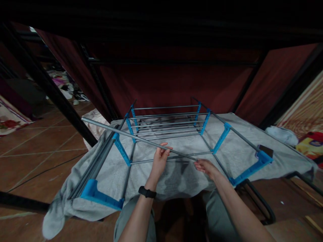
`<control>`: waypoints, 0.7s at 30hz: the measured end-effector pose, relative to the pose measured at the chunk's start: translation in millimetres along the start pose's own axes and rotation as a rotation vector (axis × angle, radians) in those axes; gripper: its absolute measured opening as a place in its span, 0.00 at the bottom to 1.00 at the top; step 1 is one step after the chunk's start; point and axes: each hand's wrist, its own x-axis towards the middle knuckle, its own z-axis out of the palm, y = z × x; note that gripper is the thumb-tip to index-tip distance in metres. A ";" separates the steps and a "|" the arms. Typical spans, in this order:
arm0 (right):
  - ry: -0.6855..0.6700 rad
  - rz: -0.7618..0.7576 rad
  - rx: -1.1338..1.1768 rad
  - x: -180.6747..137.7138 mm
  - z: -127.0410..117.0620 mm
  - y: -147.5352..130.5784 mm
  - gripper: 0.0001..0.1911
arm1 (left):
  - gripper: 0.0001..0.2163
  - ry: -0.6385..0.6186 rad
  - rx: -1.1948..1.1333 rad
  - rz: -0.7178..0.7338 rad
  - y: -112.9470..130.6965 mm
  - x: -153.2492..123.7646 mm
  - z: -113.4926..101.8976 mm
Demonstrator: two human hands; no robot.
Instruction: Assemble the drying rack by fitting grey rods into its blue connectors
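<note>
Left of the rack [205, 123], well apart: tiled floor [37, 148] with a thin dark cable [47, 172] across it. Just beside the rack's left side, a bundle of grey rods [92, 168] lies lengthwise on the grey blanket [181, 188], which also lies under the rack. At the rack's near left corner: blue bracket [101, 198], its short arm pointing up. A single grey rod [126, 133] is held above the near part of the rack, slanting from its left side, high end, down toward the right. Left hand [161, 156], black band [147, 192] at wrist, over the rack's near crossbar: fingers closed round the rod, right of its middle. Right hand [204, 166], nearer the rack's right side: fingers pinch the rod's lower end. Dark flat object [266, 151] sits by the rack's near right bracket [252, 169]. Farther right of the rack: a pale plastic bag [282, 135], then a yellow-and-red packet [311, 145].
</note>
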 end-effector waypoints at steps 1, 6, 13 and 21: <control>-0.023 0.009 -0.023 -1.8 3.5 -0.3 0.08 | 0.18 -0.009 0.005 0.000 -1.3 -0.4 0.8; -0.152 0.035 -0.109 -9.9 18.9 0.6 0.07 | 0.21 -0.037 -0.025 -0.015 -5.5 -6.7 5.2; -0.234 0.021 -0.154 -14.3 25.1 0.1 0.09 | 0.23 -0.040 0.063 0.059 2.1 -14.8 4.8; -0.187 -0.008 -0.130 -11.6 21.8 -8.5 0.10 | 0.22 0.059 0.345 0.249 16.5 -14.5 -17.7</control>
